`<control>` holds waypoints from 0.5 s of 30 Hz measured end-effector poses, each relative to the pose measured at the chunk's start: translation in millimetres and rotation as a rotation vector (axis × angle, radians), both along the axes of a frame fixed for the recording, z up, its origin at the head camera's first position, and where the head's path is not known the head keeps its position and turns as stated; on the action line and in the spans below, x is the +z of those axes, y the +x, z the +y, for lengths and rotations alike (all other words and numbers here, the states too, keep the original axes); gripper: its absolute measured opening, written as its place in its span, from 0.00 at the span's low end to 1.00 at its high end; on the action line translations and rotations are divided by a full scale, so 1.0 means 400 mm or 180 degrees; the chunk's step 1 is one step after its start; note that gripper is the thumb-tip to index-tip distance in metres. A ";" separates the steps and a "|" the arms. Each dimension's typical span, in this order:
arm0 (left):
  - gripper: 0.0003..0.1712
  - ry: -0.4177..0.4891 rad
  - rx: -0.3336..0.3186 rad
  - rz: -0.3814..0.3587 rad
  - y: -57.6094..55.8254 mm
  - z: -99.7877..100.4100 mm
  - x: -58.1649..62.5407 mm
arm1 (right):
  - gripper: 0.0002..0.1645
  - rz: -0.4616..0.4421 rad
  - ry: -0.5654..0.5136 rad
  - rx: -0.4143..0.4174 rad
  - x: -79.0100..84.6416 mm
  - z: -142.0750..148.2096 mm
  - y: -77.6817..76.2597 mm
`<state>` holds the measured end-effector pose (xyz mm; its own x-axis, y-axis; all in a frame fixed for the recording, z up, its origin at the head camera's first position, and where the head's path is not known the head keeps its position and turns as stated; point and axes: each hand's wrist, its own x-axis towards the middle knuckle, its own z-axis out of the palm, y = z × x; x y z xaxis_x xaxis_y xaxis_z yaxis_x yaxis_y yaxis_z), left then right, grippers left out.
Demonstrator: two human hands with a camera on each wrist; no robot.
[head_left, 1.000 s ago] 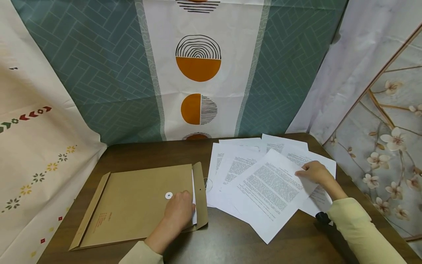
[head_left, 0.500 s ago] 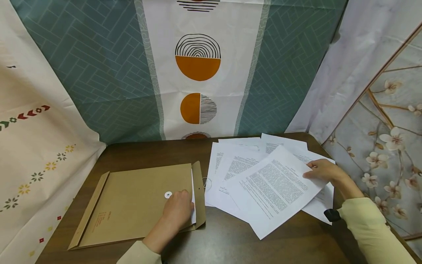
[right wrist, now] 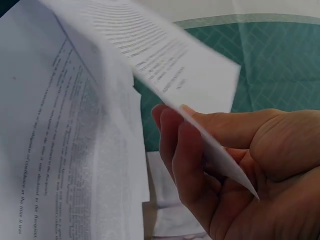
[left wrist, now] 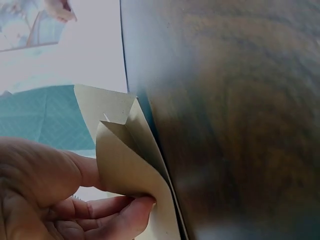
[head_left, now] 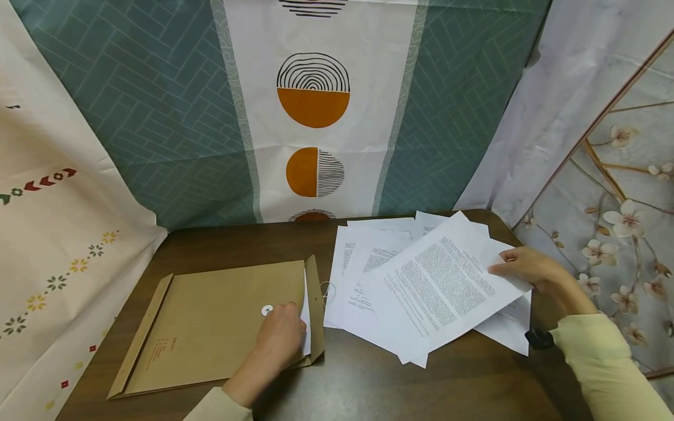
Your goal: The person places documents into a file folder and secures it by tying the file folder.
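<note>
A brown paper envelope (head_left: 221, 321) lies on the table at the left, its flap at the right end folded out. My left hand (head_left: 282, 333) pinches the top layer at its mouth; in the left wrist view the thumb and fingers (left wrist: 135, 212) squeeze the edge and the mouth gapes. White paper shows inside the opening. My right hand (head_left: 521, 266) pinches a printed sheet (head_left: 439, 286) by its right edge, thumb on one face and fingers (right wrist: 187, 165) behind. This sheet is tilted above several other printed sheets (head_left: 350, 298) spread on the table.
The dark wooden table (head_left: 368, 386) ends against a patterned cloth (head_left: 316, 117) hung at the back. A floral cloth (head_left: 621, 234) borders the right side, and a cream cloth (head_left: 68, 234) the left. A thin white string (head_left: 327, 290) loops beside the envelope flap.
My right hand has moved right and raised the printed sheet off the others, uncovering a lower corner of a sheet beneath. The left hand has kept its hold on the envelope.
</note>
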<state>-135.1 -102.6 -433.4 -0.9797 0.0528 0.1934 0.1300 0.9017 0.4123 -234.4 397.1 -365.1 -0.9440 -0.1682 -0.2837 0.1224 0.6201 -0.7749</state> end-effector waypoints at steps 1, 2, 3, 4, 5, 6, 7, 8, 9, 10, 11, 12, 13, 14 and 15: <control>0.05 0.0021 0.0006 -0.0005 0.000 -0.002 -0.001 | 0.11 -0.0010 -0.0045 0.0006 0.003 0.003 0.000; 0.05 0.0037 0.0005 0.0003 -0.001 -0.004 -0.003 | 0.10 -0.0023 -0.0089 0.0010 0.006 0.004 0.001; 0.05 0.0066 0.0011 0.0006 -0.001 -0.005 -0.003 | 0.09 -0.0040 -0.0114 0.0005 0.009 0.005 0.002; 0.05 0.0090 0.0009 0.0011 -0.001 -0.007 -0.004 | 0.10 -0.0046 -0.0136 0.0003 0.012 0.006 0.003; 0.06 0.0112 0.0010 0.0021 -0.002 -0.009 -0.004 | 0.13 -0.0056 -0.0156 0.0009 0.015 0.006 0.004; 0.06 0.0128 0.0011 0.0039 -0.002 -0.010 -0.003 | 0.17 -0.0074 -0.0178 0.0016 0.018 0.005 0.005; 0.07 0.0145 0.0013 0.0059 -0.002 -0.012 -0.003 | 0.20 -0.0103 -0.0232 0.0030 0.022 0.003 0.008; 0.08 0.0164 0.0019 0.0066 -0.002 -0.012 -0.003 | 0.23 -0.0123 -0.0285 0.0042 0.026 0.001 0.010; 0.08 0.0183 0.0030 0.0071 -0.002 -0.013 -0.002 | 0.25 -0.0155 -0.0341 0.0053 0.030 0.000 0.013; 0.09 0.0193 0.0033 0.0076 -0.001 -0.013 -0.002 | 0.25 -0.0184 -0.0392 0.0063 0.034 -0.001 0.016; 0.09 0.0207 0.0044 0.0078 -0.001 -0.013 -0.002 | 0.25 -0.0204 -0.0439 0.0084 0.037 -0.001 0.018; 0.10 0.0223 0.0050 0.0080 -0.001 -0.013 -0.001 | 0.24 -0.0220 -0.0488 0.0099 0.041 -0.001 0.020; 0.11 0.0237 0.0061 0.0065 -0.001 -0.013 -0.002 | 0.22 -0.0224 -0.0529 0.0108 0.045 -0.001 0.023; 0.11 0.0255 0.0070 0.0049 -0.002 -0.014 -0.002 | 0.20 -0.0219 -0.0554 0.0123 0.049 -0.001 0.025; 0.12 0.0265 0.0077 0.0041 -0.002 -0.014 -0.003 | 0.18 -0.0215 -0.0585 0.0121 0.052 -0.002 0.026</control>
<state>-136.0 -108.0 -434.6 -0.9779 0.0122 0.2088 0.1142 0.8674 0.4843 -224.0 396.4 -344.1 -0.9158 -0.2582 -0.3075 0.1572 0.4742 -0.8663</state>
